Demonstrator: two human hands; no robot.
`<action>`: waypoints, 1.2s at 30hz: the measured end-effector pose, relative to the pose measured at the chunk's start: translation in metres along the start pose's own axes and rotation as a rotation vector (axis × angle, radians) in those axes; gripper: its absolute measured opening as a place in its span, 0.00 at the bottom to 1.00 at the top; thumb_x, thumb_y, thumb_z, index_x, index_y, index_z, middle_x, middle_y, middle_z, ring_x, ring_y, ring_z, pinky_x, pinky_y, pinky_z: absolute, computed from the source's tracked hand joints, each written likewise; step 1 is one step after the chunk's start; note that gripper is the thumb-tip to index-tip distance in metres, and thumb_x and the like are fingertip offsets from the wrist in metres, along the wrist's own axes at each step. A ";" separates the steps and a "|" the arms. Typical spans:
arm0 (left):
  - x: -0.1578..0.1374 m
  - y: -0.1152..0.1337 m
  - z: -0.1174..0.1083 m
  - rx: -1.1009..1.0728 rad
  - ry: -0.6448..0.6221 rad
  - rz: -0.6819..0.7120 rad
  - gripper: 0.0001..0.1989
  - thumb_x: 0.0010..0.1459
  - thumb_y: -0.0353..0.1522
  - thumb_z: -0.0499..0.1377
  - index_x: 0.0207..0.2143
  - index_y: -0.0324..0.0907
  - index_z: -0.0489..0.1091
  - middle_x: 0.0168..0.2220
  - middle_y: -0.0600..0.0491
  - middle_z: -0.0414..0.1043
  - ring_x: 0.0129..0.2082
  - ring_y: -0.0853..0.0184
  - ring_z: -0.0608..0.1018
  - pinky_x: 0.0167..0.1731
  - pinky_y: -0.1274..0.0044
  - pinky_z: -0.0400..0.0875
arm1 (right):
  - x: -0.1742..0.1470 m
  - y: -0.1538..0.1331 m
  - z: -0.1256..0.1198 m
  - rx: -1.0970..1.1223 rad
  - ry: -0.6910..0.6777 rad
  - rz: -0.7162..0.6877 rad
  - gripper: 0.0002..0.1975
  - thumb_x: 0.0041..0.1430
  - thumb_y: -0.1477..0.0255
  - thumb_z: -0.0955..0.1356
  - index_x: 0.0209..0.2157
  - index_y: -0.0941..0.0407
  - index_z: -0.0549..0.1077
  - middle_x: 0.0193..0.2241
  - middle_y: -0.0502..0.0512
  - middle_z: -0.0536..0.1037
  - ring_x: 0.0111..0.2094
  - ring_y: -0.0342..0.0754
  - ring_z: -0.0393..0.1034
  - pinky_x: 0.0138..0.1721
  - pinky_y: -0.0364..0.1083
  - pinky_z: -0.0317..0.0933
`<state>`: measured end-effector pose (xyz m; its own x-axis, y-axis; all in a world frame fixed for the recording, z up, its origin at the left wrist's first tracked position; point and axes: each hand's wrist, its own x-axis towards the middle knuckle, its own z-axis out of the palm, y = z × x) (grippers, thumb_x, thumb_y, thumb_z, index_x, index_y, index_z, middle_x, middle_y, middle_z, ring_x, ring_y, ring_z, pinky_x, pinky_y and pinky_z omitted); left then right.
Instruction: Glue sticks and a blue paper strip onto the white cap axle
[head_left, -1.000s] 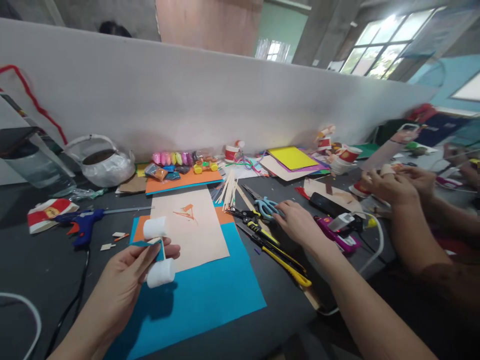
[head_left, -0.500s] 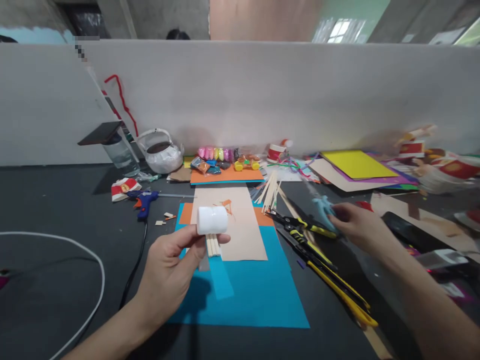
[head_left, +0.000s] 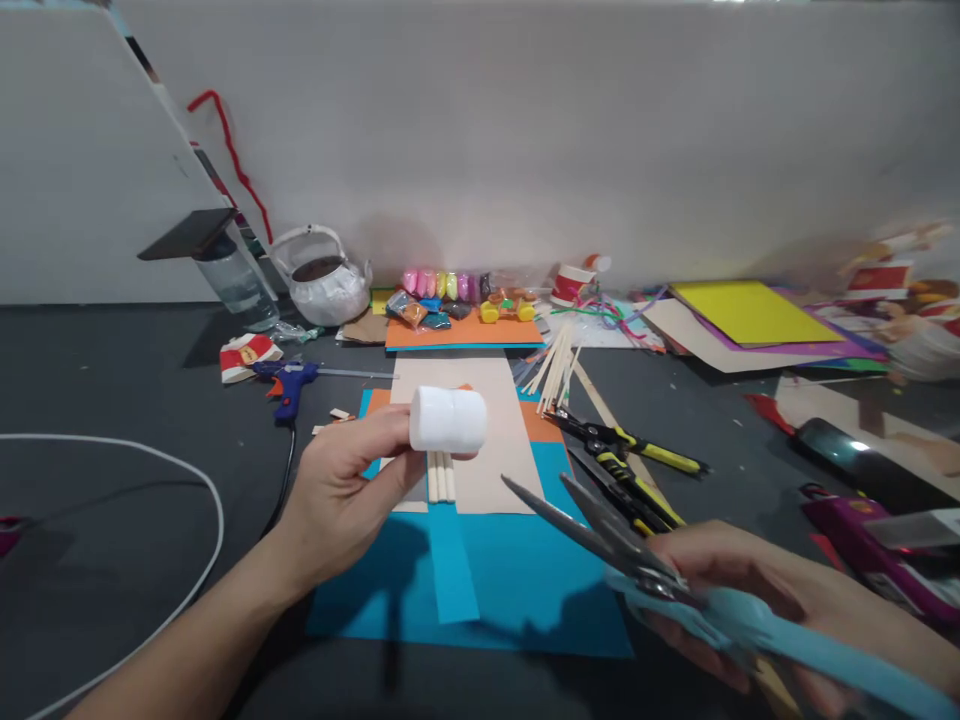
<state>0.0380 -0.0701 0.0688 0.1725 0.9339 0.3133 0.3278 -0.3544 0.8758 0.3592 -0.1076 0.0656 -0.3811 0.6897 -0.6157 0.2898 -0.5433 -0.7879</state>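
Note:
My left hand (head_left: 360, 490) is closed around a small white cylinder (head_left: 450, 420) and a short bundle of pale wooden sticks (head_left: 441, 478) beneath it. From the sticks a blue paper strip (head_left: 454, 575) hangs down over the sheets. My right hand (head_left: 750, 590) grips a pair of scissors (head_left: 637, 570) with light blue handles. Their blades are parted and point left toward the strip, apart from it. Under both hands lie a blue paper sheet (head_left: 555, 610) and a beige sheet (head_left: 491, 480).
A blue glue gun (head_left: 292, 385) lies at left, near a white cable (head_left: 214, 490). Pliers (head_left: 637, 445) and a yellow-black cutter (head_left: 630, 495) lie right of the sheets, close to loose sticks (head_left: 559, 370). A silvery kettle-shaped pot (head_left: 330, 295) and clay packs (head_left: 442, 285) stand at the back.
My right hand has brought the scissors from the right side of the table toward me, and their blades now show parted. The left hand has shifted slightly right. The view has tipped down.

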 end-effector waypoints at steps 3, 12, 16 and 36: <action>0.003 -0.003 -0.002 0.027 -0.036 0.057 0.12 0.61 0.30 0.57 0.38 0.49 0.82 0.40 0.53 0.82 0.43 0.61 0.82 0.48 0.74 0.73 | 0.002 -0.009 0.001 0.050 -0.058 0.101 0.36 0.15 0.48 0.81 0.30 0.53 0.77 0.24 0.52 0.74 0.22 0.42 0.62 0.23 0.42 0.54; 0.007 0.003 0.000 0.033 -0.069 0.114 0.12 0.61 0.31 0.57 0.37 0.50 0.82 0.35 0.53 0.83 0.36 0.62 0.82 0.40 0.76 0.75 | 0.019 -0.024 0.003 -0.035 -0.254 -0.023 0.26 0.30 0.53 0.81 0.29 0.55 0.77 0.25 0.49 0.75 0.26 0.40 0.64 0.26 0.37 0.54; 0.007 0.003 0.002 0.040 -0.091 0.126 0.12 0.61 0.32 0.57 0.37 0.49 0.82 0.34 0.52 0.83 0.34 0.61 0.82 0.39 0.75 0.75 | 0.022 -0.035 0.002 -0.102 -0.305 -0.029 0.26 0.32 0.51 0.79 0.29 0.55 0.76 0.25 0.48 0.74 0.26 0.40 0.64 0.26 0.37 0.54; 0.012 -0.003 0.002 -0.076 -0.208 0.262 0.14 0.61 0.26 0.57 0.41 0.48 0.81 0.34 0.54 0.82 0.30 0.68 0.79 0.34 0.80 0.72 | 0.023 -0.052 -0.003 -0.402 -0.252 -0.070 0.15 0.40 0.63 0.78 0.27 0.56 0.76 0.26 0.49 0.75 0.31 0.46 0.67 0.31 0.41 0.58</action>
<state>0.0410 -0.0584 0.0692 0.4300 0.7792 0.4561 0.1789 -0.5687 0.8029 0.3380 -0.0623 0.0925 -0.5983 0.5539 -0.5790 0.5532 -0.2372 -0.7985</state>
